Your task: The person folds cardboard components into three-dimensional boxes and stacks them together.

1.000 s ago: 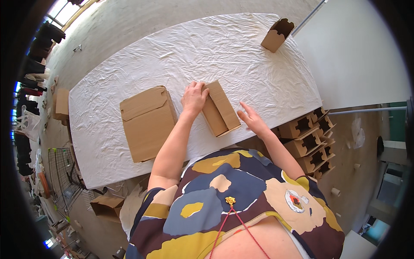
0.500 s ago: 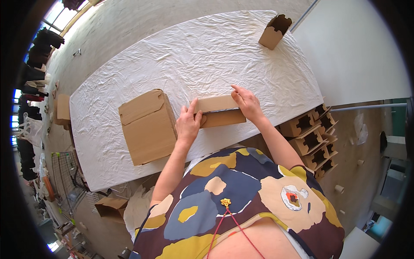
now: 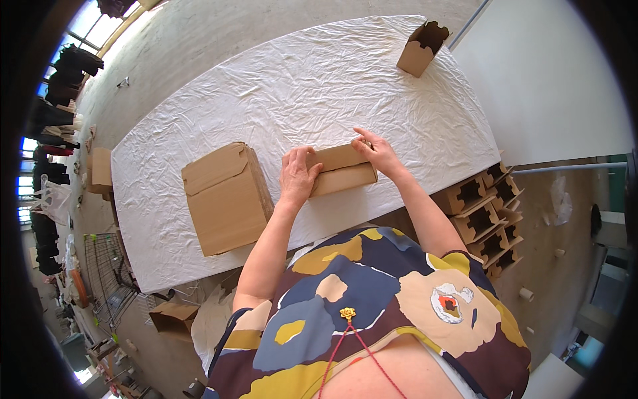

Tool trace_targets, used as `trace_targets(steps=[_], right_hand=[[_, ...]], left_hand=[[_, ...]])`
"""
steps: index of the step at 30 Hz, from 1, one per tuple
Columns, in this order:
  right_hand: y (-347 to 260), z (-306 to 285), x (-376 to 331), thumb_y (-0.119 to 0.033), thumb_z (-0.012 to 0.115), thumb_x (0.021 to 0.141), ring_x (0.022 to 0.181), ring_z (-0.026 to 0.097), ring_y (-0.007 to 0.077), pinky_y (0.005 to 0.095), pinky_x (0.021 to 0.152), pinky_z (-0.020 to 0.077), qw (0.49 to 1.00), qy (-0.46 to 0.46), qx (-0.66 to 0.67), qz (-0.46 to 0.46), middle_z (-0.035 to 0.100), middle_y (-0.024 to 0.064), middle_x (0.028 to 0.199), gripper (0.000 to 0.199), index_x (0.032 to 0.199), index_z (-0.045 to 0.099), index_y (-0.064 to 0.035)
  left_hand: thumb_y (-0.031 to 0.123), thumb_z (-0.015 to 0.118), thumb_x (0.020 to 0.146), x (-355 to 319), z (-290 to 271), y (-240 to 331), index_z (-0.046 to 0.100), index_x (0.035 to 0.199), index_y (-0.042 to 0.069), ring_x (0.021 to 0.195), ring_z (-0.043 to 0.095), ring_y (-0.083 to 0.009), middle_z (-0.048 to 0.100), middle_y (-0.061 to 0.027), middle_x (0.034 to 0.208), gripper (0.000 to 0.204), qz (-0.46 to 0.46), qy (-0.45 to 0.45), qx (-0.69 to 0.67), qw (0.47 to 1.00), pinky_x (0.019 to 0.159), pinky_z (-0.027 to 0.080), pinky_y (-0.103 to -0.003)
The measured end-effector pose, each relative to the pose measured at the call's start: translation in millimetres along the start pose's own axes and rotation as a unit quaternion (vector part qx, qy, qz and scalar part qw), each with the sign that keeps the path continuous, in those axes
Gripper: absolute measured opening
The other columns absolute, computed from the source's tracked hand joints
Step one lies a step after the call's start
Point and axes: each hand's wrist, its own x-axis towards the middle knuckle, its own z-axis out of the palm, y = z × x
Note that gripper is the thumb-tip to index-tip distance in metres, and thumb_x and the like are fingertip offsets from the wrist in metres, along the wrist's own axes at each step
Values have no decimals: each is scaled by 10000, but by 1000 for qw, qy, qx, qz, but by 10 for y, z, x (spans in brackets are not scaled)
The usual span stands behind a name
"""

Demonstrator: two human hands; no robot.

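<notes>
A small, long brown cardboard box (image 3: 344,178) lies on the white-covered table in front of me, between my hands. My left hand (image 3: 299,174) is curled over its left end, with the fingertips bent onto the top. At the opposite end my right hand (image 3: 377,153) grips the far corner, thumb and fingers bent round the edge. A narrow dark seam runs lengthwise along the box between its two upper panels. Just left of my left hand lies a stack of flat cardboard pieces (image 3: 226,206).
An open-topped cardboard box with notched edges (image 3: 417,58) stands at the table's far right corner. Several similar boxes (image 3: 480,216) are piled beside the table on the right. A wire cart (image 3: 106,276) and an open carton (image 3: 174,316) are at the lower left.
The gap between the upper panels has narrowed, and the box's near panel shows lighter. My left hand's fingers have curled further over the left end; my right hand has shifted slightly left.
</notes>
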Motion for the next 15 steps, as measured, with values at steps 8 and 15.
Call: trace_targets(steps=[8,15], right_hand=[[148,-388,-107,-419,555,1012,1130,555,135,311,919,476,966,-118,220,66,632,9,1286,452,1366,600,-141],[177,-322,94,-299,653,958,1162,563,189,335,996,450,968,-212,131,4,627,69,1277,433,1330,610,-81]], left_hand=[[150,762,809,52,54,-65,559,1158,147,1144,507,-337,590,-64,1174,404,22,7,-35,999,976,448,-432],[127,761,801,85,-75,122,588,1125,130,1125,520,-341,598,-88,1156,367,18,-18,-44,999,978,449,-428]])
